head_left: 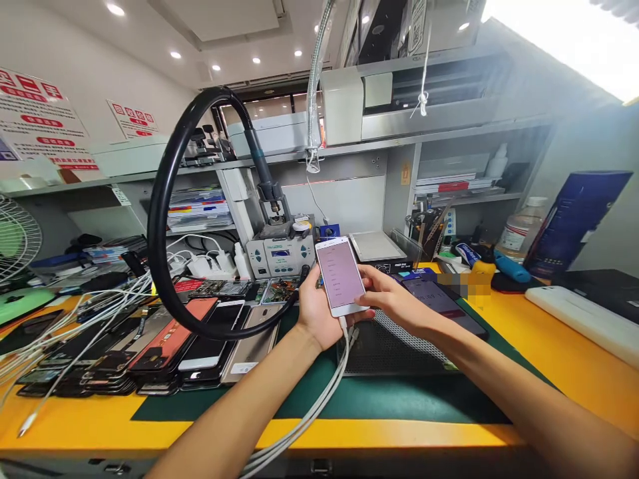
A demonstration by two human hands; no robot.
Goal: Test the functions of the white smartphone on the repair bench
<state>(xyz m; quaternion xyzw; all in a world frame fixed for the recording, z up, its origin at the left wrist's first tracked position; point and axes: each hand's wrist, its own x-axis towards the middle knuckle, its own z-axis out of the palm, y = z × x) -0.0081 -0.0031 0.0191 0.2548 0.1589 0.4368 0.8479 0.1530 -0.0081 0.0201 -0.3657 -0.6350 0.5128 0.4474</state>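
A white smartphone (341,276) is held up over the bench, its screen lit pinkish with a list of small lines I cannot read. My left hand (319,313) is closed around its left side and back. At the lower right of the screen, my right hand (382,293) grips the phone's edge, with the thumb by the glass. A white cable (343,359) is plugged into the phone's bottom end and hangs down toward the bench's front edge. Beneath the hands lies a black perforated plate (379,359) on the green mat (299,409).
Stacks of phones (210,342) fill the left, beside tangled white cables (94,313). A thick black hose (160,219) loops up from the soldering station (279,256). Another lit phone (439,303) lies right of the plate. Farther right are a bottle (522,229) and a white case (582,316).
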